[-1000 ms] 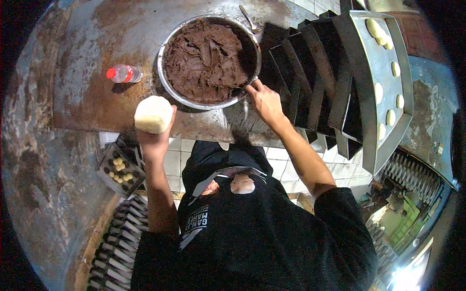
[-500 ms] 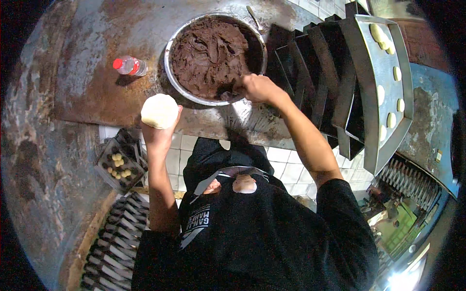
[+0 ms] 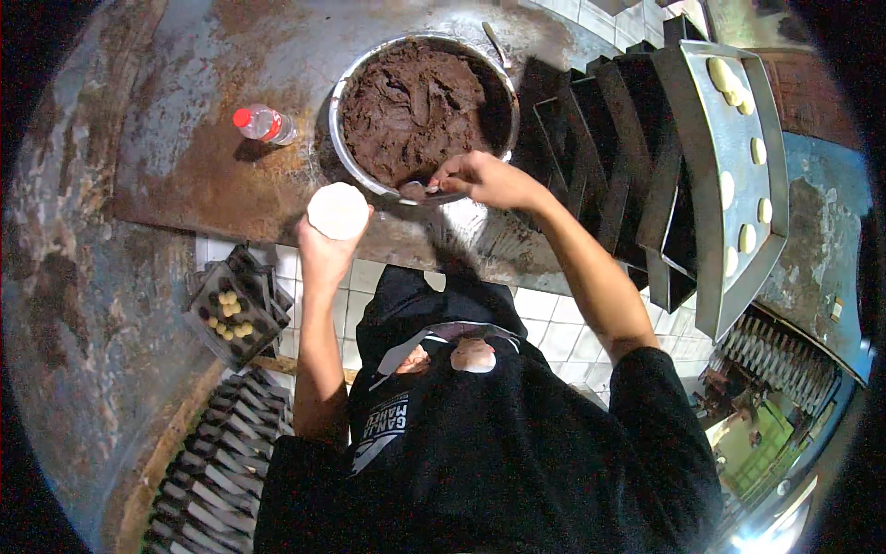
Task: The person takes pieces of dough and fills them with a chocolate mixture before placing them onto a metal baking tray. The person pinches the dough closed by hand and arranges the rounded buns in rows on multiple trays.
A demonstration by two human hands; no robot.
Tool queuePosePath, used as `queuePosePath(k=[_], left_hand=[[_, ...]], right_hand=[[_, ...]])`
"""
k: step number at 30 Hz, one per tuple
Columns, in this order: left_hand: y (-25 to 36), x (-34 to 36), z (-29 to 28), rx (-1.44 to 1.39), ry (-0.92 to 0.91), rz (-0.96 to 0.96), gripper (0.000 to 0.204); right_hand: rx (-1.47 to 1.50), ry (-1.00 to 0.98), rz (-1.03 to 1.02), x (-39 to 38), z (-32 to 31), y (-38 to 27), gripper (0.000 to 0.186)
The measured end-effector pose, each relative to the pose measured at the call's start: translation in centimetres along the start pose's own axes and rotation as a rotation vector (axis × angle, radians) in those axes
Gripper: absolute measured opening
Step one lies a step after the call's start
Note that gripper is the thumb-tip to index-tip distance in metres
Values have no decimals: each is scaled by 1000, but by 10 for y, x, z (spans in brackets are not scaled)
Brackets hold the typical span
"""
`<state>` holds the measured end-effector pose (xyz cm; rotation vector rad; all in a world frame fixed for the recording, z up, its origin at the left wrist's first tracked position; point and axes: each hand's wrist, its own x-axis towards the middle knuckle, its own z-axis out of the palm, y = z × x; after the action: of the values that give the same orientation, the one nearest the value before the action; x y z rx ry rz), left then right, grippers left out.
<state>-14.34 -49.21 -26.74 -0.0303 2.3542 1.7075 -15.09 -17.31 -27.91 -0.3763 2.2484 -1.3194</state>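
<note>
Our left hand cups a flattened white dough round, fingers curled under it. Our right hand pinches a spoon at the near rim of the metal bowl of brown filling. Beyond lies a red-capped bottle.

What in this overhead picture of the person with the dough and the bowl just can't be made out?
- Right hand: something small and dark at its fingertips by the metal bowl; a spoon or a lump of the brown filling cannot be told.
- Left hand: its palm is hidden under the white dough disc.
- Small tray of pale balls: too small to identify.
- Stacked dark pans: cut off by the dark lens rim.
</note>
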Motion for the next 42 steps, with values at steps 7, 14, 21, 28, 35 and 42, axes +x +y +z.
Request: queuePosePath(k=[7, 14, 21, 28, 35, 42], left_hand=[[22, 3, 32, -55, -51, 124, 39], [23, 5, 41, 89, -42, 120, 40], [50, 16, 46, 116, -321, 43, 41], [86, 20, 53, 200, -768, 115, 39], [125, 19, 44, 13, -919, 84, 50], [111, 4, 44, -317, -751, 20, 23]], right_hand=[[-304, 444, -121, -28, 49, -114, 37], [-246, 772, -59, -61, 124, -44, 52], [-257, 495, 476, -130, 172, 95, 47], [8, 489, -176, -81, 21, -116, 84], [152, 507, -62, -86, -8, -128, 36], [117, 597, -14, -99, -10, -172, 75]])
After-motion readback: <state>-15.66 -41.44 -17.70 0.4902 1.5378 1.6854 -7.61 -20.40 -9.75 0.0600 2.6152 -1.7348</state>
